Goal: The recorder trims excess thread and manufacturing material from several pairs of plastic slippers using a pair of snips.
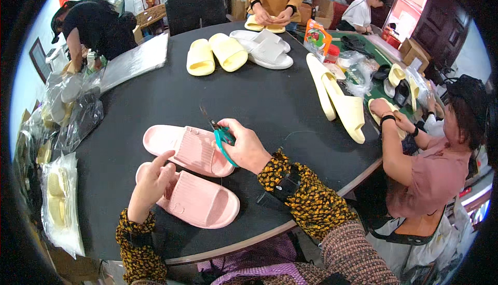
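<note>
Two pink slide slippers lie side by side on the black tabletop in front of me. My right hand (241,146) is closed round a small pair of scissors (225,140) with teal handles; the dark blades point up and away, over the farther pink slipper (197,152). My left hand (152,184) rests at the nearer pink slipper (199,199), its fingers stretched out and apart over the toe-side end and strap edge. Small buckle-like ornaments sit on both straps. Whether the left fingertips press on the slipper is hard to tell.
Pale yellow slippers (227,52) and grey slippers (265,49) stand at the far side, larger yellow slippers (340,103) at right. Bagged slippers (61,202) and plastic sleeves (136,63) lie left. Several people work around; one in pink (433,173) sits right, beside a green table (371,49).
</note>
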The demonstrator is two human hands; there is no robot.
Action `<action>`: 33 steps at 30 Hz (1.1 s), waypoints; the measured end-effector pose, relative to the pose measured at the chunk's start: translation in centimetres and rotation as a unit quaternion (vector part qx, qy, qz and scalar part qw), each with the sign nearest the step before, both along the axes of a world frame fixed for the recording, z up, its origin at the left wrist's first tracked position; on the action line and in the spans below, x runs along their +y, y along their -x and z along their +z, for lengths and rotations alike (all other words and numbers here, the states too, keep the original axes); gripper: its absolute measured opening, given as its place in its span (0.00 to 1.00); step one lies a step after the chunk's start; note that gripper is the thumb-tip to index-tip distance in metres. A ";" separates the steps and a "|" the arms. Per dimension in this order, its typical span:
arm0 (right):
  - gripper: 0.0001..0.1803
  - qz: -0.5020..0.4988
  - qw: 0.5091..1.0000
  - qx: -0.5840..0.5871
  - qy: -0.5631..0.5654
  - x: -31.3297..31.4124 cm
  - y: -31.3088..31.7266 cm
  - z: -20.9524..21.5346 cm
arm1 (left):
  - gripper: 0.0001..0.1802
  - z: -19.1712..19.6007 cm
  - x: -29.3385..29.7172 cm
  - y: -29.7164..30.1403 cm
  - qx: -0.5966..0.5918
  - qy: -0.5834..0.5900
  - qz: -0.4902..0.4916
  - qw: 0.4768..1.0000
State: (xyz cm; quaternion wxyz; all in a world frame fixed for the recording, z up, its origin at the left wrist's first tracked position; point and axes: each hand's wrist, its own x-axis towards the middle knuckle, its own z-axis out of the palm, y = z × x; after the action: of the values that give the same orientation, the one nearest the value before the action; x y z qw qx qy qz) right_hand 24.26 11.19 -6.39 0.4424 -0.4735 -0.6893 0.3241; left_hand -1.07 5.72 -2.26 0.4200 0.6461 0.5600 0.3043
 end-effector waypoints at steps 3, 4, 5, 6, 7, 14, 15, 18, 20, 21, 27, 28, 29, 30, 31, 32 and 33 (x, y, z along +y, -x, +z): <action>0.26 -0.003 1.000 -0.005 -0.007 0.1 0.0 -0.1 | 0.23 2.0 -0.7 -1.6 0.090 -0.014 -0.042 0.995; 0.26 -0.002 1.000 -0.005 -0.008 0.1 0.0 -0.1 | 0.27 2.5 -0.8 -1.7 0.081 0.022 -0.049 0.995; 0.26 -0.002 1.000 -0.002 -0.006 0.1 -0.1 0.0 | 0.27 1.9 -0.8 -1.7 0.081 0.021 -0.049 0.995; 0.26 -0.002 1.000 0.000 -0.005 0.0 -0.1 0.1 | 0.29 0.8 -0.9 -1.7 -0.056 0.060 -0.080 0.993; 0.26 -0.001 1.000 0.001 -0.005 0.1 0.0 0.1 | 0.31 0.2 -0.9 -1.6 -0.191 0.098 -0.109 0.971; 0.26 -0.014 0.997 0.072 -0.003 0.3 -0.1 0.3 | 0.28 0.8 -1.4 -2.5 -0.169 0.085 -0.022 0.982; 0.26 -0.023 0.993 0.115 -0.025 0.4 0.0 0.2 | 0.28 0.6 -1.2 -2.5 -0.170 0.085 -0.021 0.982; 0.26 -0.039 0.993 0.108 -0.026 0.1 0.0 1.0 | 0.26 -0.4 -0.4 -1.6 -0.301 -0.049 0.083 0.949; 0.27 -0.034 0.993 0.115 -0.010 0.0 0.1 1.0 | 0.26 -0.7 0.0 -0.6 -0.316 -0.089 0.122 0.937; 0.27 -0.021 0.993 0.113 -0.015 -0.2 0.2 0.9 | 0.27 -0.8 0.2 -0.3 -0.322 -0.106 0.145 0.929; 0.25 0.071 0.996 0.055 -0.014 -2.2 1.3 2.1 | 0.27 -0.9 0.8 0.6 -0.400 -0.162 0.170 0.886; 0.25 0.077 0.996 0.036 0.004 -2.4 1.3 2.4 | 0.27 -0.9 0.8 0.6 -0.393 -0.171 0.174 0.886; 0.26 0.083 0.996 0.016 0.022 -2.5 1.4 2.5 | 0.27 -0.8 0.7 0.3 -0.393 -0.171 0.181 0.885; 0.25 0.083 0.996 0.016 -0.001 -2.4 1.5 1.9 | 0.28 -0.5 0.6 0.0 -0.398 -0.175 0.186 0.881; 0.25 0.089 0.996 0.015 0.002 -2.2 1.6 1.6 | 0.29 -0.3 0.5 -0.1 -0.404 -0.180 0.190 0.876; 0.26 0.088 0.996 0.021 -0.007 -2.2 1.7 1.4 | 0.30 -0.7 0.7 0.1 -0.426 -0.183 0.182 0.867; 0.26 0.087 0.996 0.027 -0.016 -2.1 1.8 1.1 | 0.30 -0.7 0.8 0.1 -0.425 -0.183 0.188 0.866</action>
State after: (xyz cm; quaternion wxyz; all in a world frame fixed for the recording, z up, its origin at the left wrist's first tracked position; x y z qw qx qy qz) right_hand 22.42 9.13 -5.25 0.4385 -0.3954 -0.7208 0.3631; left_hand -1.21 6.51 -2.94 0.4267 0.4014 0.3723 0.7199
